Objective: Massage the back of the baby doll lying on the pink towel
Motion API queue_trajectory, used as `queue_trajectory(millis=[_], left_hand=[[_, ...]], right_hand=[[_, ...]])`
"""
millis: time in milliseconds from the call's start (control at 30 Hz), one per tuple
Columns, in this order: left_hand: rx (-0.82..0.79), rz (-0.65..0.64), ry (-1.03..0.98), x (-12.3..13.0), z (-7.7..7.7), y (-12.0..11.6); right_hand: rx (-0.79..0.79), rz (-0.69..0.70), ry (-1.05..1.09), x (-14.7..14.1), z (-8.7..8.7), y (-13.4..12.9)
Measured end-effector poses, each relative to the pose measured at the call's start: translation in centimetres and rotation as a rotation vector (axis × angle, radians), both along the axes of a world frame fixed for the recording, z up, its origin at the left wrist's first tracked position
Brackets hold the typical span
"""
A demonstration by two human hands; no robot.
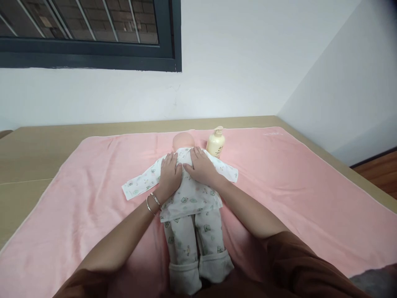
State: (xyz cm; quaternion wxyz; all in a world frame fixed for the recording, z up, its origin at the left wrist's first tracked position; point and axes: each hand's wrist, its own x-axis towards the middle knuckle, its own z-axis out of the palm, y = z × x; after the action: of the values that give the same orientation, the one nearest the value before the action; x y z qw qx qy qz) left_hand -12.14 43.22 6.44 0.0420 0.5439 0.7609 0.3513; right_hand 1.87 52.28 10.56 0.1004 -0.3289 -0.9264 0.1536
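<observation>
A baby doll [183,140] in a white printed top and trousers [189,198] lies on a pink blanket [263,198], its bare head toward the wall and its sleeves spread to both sides. My left hand [170,174] rests flat on the upper left of the top, with two bangles at the wrist. On the upper right of the top lies my right hand [201,165], fingers extended toward the head. The thumbs point toward each other near the middle. Neither hand grips anything.
A cream pump bottle [215,142] stands just right of the doll's head. The blanket covers a wooden surface [40,145] against a white wall [223,91]. A dark-framed window [167,62] with bars is at the upper left.
</observation>
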Motion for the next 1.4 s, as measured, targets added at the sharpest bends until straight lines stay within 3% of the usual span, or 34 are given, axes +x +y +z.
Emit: queue_trajectory(millis=[267, 467, 533, 667, 767, 933, 1000, 1133, 1233, 1400], left_hand=[[-0.014, -0.066, -0.055, 0.1, 1.0, -0.1], [-0.078, -0.073, -0.072, -2.1, 0.5, 1.0], [-0.087, -0.085, -0.001, -2.0, 0.6, 0.9], [-0.054, -0.071, 0.223, 0.5, 1.1, -0.2], [-0.017, -0.087, 0.273, 1.8, 1.4, -0.8], [-0.175, -0.099, 0.062, -0.7, 1.9, 0.4], [-0.207, -0.070, 0.030, -1.3, 2.0, 0.6], [-0.104, -0.058, 0.248, 0.7, 1.6, -0.4], [-0.034, -0.039, 0.327, 2.1, 1.1, -1.1], [-0.106, -0.069, 0.118, -0.9, 0.8, 0.5]], right_hand=[[0.024, -0.095, -0.080, 0.0, 0.8, -1.0], [0.182, -0.013, -0.099, 0.7, 1.4, -4.0], [0.139, 0.003, -0.093, 0.7, 1.9, -3.6], [-0.031, -0.036, -0.072, 0.5, 2.6, -0.4], [-0.042, -0.086, -0.119, 0.3, 2.3, 0.9], [0.158, -0.022, -0.111, 0.4, 1.9, -2.0], [0.156, -0.007, -0.107, 0.5, 2.1, -2.4], [-0.020, -0.007, -0.122, 0.5, 2.4, 0.1], [-0.033, -0.005, -0.174, 0.3, 2.1, 1.3], [0.145, -0.011, -0.166, 0.5, 1.9, -2.1]])
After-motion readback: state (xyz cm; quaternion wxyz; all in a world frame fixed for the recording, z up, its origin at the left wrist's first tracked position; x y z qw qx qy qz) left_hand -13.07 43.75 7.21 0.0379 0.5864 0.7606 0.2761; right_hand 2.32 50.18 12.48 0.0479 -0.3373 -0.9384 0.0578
